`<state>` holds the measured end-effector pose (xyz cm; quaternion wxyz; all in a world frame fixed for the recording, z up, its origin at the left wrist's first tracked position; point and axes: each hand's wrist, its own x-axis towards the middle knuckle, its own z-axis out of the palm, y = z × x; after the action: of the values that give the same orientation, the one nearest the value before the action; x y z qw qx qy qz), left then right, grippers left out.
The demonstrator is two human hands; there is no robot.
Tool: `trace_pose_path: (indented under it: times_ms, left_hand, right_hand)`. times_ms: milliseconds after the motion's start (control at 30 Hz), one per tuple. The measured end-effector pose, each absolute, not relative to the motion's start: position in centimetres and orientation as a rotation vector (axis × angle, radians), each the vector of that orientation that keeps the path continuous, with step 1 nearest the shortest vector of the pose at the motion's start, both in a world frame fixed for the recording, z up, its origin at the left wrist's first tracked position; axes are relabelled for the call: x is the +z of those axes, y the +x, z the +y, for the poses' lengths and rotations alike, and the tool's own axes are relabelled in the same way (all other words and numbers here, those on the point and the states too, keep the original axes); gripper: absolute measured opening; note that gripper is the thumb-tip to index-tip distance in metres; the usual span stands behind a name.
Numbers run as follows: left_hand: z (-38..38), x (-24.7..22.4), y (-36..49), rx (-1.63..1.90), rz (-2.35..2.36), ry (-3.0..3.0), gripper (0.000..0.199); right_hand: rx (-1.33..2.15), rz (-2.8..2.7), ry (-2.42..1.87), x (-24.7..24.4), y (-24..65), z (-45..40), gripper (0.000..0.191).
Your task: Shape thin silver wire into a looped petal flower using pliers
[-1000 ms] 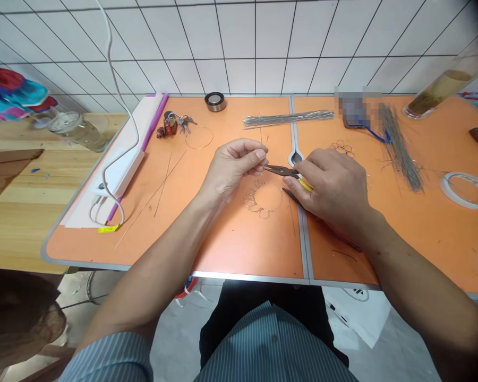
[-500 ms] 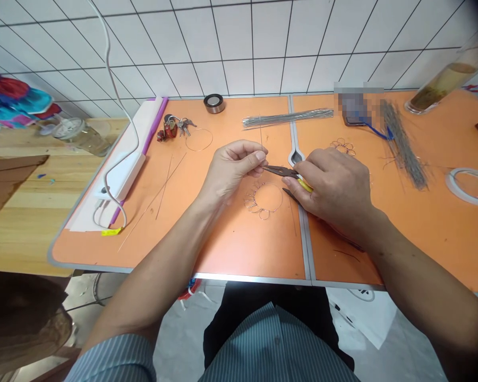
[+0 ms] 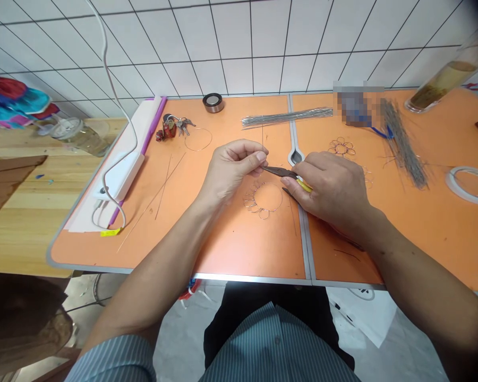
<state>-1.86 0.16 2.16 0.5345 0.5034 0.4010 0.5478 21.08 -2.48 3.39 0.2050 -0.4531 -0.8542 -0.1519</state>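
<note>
My left hand is pinched narrow, thumb against forefinger, on a thin wire that stands up past the fingertips. My right hand is closed around yellow-handled pliers, their nose right at the left fingertips. Whether the jaws bite the wire, I cannot tell; the fingers cover that spot.

Step in hand, my judgement: working the wire's covered end with the plier tip. The next move calls for a firm left pinch and a small, steady turn of the right wrist; a loose pinch could let the wire slip.

Count, all on the orange table:
- Looped wire ring, one, just below my hands, loops along part of its rim.
- Wire flower, one, beyond my right hand; a faint curl beside it, partly hidden.
- Plain wire hoop, one, near the single bunch of keys.
- Wire bundles, two: silver bundle toward the wall, grey bundle at right.
- Crossed straight wires, two, left.
- White tape ring, one, far right.
</note>
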Motion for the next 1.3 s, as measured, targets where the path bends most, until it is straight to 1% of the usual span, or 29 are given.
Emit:
trace_pose_path:
  times_ms: [400, 767, 867, 1033, 1300]
  left_hand:
    - [0.0, 2.2, -1.7, 1.301, 0.974, 1.154, 0.030]
    - [-0.5, 2.2, -0.9, 1.159, 0.847, 0.997, 0.040]
    - [-0.6, 2.0, -0.8, 1.163, 0.847, 0.980, 0.041]
    - [-0.7, 1.9, -0.5, 1.183, 0.842, 0.986, 0.039]
    - [-0.7, 1.6, -0.5, 1.231, 0.873, 1.046, 0.041]
  right_hand:
    - [-0.328, -2.367, -1.298, 3.1, 21.0, -2.6, 0.046]
    - [-0.232, -2.209, -1.353, 2.4, 21.2, -2.2, 0.038]
    - [-0.239, -2.199, -1.338, 2.2, 21.2, -2.2, 0.040]
    - [-0.249, -2.181, -1.324, 2.0, 21.1, -2.2, 0.038]
    - [-0.152, -2.187, -1.358, 2.1, 21.1, -2.2, 0.040]
